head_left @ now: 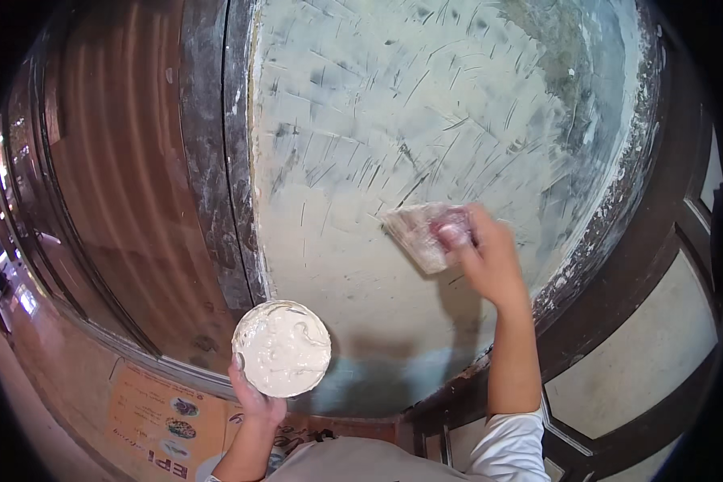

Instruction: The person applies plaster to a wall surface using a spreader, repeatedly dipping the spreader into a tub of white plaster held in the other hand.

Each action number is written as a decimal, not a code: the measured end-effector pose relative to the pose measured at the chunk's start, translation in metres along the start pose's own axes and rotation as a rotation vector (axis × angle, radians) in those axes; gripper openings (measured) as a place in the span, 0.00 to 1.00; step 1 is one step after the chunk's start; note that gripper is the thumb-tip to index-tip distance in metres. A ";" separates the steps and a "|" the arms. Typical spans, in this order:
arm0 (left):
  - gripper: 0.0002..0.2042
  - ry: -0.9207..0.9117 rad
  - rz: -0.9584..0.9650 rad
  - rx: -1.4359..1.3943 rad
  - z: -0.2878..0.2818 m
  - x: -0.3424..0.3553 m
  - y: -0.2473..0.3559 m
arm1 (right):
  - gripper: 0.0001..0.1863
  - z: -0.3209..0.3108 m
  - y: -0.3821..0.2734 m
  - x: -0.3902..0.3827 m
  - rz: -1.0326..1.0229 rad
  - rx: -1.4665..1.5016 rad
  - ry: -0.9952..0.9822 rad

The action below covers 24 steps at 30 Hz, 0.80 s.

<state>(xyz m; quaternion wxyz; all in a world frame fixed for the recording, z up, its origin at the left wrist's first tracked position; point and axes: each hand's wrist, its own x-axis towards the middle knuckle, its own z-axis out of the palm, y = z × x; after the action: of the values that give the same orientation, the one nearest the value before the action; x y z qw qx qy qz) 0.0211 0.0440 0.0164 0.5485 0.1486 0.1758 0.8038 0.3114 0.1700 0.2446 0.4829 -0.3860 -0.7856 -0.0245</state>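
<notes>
My left hand [255,403] grips a round tub of creamy white putty [285,349] by its side and underneath, in front of the wall's lower left part. In my right hand [484,255] is a putty knife [419,237], its wide blade smeared with putty and a little blurred. The fingers close around its reddish handle, and the blade lies against or just over the wall [321,233]; I cannot tell which. Pale filler covers most of this wall panel, with many dark scratch-like streaks across its upper half. A grey-blue band runs along its lower edge.
A dark, putty-stained frame post [205,120] edges the wall on the left, beside a brown glossy panel [124,161]. At right are dark wooden frames [618,273] around pale panels. An orange printed sheet [157,422] lies on the floor at lower left.
</notes>
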 end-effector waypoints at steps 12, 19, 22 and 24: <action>0.29 0.024 -0.015 0.023 -0.002 -0.002 -0.002 | 0.11 -0.016 -0.005 0.022 -0.067 0.000 -0.007; 0.30 -0.039 0.014 0.044 -0.003 -0.004 -0.004 | 0.10 -0.036 -0.007 0.031 0.019 -0.039 0.272; 0.30 -0.001 0.005 0.022 -0.008 -0.002 -0.001 | 0.12 -0.020 -0.002 0.025 -0.113 -0.002 0.044; 0.30 0.001 -0.022 0.052 -0.007 -0.001 -0.004 | 0.13 -0.015 -0.002 0.020 -0.086 -0.134 -0.081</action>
<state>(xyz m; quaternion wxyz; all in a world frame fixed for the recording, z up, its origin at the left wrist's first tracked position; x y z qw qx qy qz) 0.0217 0.0433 0.0086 0.5531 0.1608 0.1985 0.7930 0.3172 0.1740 0.2688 0.4223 -0.3839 -0.8170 -0.0822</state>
